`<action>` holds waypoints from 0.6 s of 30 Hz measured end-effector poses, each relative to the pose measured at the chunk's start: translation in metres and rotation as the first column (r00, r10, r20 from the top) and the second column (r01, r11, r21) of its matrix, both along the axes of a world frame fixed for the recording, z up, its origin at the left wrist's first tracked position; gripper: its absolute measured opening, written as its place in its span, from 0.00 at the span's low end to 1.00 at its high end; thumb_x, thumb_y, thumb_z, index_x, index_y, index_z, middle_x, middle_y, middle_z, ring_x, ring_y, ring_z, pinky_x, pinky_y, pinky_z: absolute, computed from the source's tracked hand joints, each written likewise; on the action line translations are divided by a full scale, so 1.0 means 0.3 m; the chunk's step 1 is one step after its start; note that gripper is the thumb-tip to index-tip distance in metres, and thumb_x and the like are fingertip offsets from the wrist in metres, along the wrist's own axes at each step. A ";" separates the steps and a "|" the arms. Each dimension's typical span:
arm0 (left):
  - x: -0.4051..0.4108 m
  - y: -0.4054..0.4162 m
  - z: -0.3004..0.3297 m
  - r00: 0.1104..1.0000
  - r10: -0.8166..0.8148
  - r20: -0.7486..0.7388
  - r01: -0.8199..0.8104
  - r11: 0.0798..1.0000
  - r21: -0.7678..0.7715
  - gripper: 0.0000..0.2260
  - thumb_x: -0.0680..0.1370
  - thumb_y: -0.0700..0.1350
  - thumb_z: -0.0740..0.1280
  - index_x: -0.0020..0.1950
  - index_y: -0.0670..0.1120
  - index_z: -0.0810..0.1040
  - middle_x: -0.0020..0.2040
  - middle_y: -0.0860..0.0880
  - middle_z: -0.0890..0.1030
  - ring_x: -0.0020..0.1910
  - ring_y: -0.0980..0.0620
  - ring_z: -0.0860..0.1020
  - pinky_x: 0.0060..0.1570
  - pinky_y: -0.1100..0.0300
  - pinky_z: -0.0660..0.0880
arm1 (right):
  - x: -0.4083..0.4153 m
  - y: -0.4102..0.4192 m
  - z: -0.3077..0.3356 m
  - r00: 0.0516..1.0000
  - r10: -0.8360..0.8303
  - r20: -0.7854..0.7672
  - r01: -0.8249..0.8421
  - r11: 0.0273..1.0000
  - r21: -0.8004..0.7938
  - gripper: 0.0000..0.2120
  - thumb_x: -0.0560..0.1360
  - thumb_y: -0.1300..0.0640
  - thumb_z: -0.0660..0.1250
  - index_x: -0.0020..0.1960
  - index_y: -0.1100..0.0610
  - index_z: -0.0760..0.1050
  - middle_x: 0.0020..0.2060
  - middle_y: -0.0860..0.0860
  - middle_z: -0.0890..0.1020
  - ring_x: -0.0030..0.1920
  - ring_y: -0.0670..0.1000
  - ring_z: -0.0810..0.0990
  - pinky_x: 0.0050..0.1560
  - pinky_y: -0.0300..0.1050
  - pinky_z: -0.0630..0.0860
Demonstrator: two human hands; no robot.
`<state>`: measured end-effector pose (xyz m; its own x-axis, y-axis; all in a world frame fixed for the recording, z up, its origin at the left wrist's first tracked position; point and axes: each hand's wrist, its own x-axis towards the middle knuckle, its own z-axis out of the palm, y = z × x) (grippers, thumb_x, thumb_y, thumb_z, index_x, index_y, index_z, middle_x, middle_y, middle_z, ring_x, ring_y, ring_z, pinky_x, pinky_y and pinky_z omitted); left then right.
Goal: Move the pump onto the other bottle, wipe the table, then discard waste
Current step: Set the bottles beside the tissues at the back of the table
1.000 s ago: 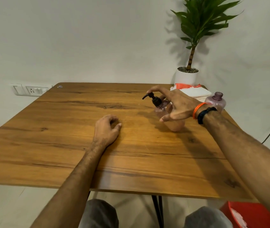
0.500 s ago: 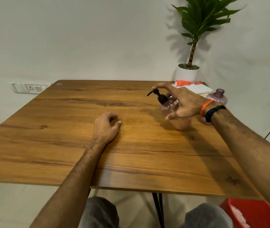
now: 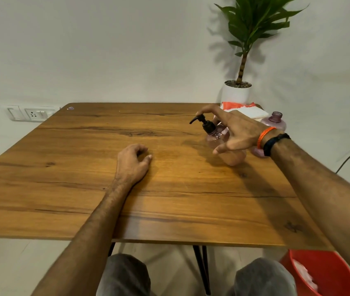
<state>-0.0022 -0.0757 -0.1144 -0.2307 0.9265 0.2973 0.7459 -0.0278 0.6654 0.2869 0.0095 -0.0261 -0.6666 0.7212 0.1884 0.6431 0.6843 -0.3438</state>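
A clear pink pump bottle [image 3: 217, 136] with a black pump head [image 3: 201, 122] stands tilted on the wooden table [image 3: 84, 167], at the right rear. My right hand [image 3: 238, 133] wraps it from the right: fingers behind, thumb across the front, index finger arched above the pump. A second pink bottle [image 3: 275, 122] with an open neck and no pump sits just behind my right wrist, partly hidden. My left hand [image 3: 132, 162] rests on the table's middle with its fingers loosely curled and holds nothing.
A white stack of tissues with orange wrapping [image 3: 248, 112] lies at the back right corner, in front of a potted plant [image 3: 236, 92]. A red bin [image 3: 323, 274] holding white waste stands on the floor under the front right corner. A wall socket [image 3: 33, 113] is at left.
My right hand has stayed around the pump bottle and my left hand has not moved. The view has shifted slightly.
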 end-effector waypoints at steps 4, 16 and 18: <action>-0.007 0.002 -0.004 1.000 -0.007 0.006 0.007 1.000 0.002 0.15 0.76 0.43 0.71 0.61 0.40 0.80 0.61 0.43 0.80 0.60 0.48 0.77 0.63 0.59 0.71 | 0.013 0.006 0.003 0.999 -0.003 -0.053 0.003 1.000 -0.002 0.48 0.62 0.52 0.81 0.71 0.34 0.55 0.57 0.49 0.79 0.50 0.45 0.79 0.47 0.30 0.69; -0.003 0.007 -0.005 1.000 0.008 -0.013 -0.008 1.000 0.009 0.14 0.76 0.43 0.71 0.60 0.40 0.80 0.60 0.43 0.80 0.60 0.47 0.77 0.63 0.60 0.70 | -0.053 0.025 -0.104 0.851 -0.149 -0.503 0.146 0.988 -0.046 0.56 0.58 0.52 0.83 0.73 0.34 0.51 0.54 0.44 0.76 0.49 0.36 0.78 0.44 0.31 0.74; -0.002 0.009 -0.008 1.000 0.011 -0.010 -0.011 1.000 0.012 0.14 0.76 0.43 0.71 0.60 0.40 0.80 0.60 0.44 0.80 0.60 0.47 0.77 0.63 0.60 0.70 | -0.072 0.026 -0.126 0.812 -0.174 -0.558 0.177 0.983 -0.049 0.57 0.58 0.53 0.83 0.74 0.33 0.51 0.52 0.40 0.76 0.48 0.31 0.78 0.42 0.27 0.74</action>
<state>-0.0029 -0.0730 -0.1167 -0.2379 0.9204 0.3102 0.7526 -0.0273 0.6579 0.2653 0.0173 -0.0638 -0.3081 0.8140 0.4924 0.4520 0.5807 -0.6772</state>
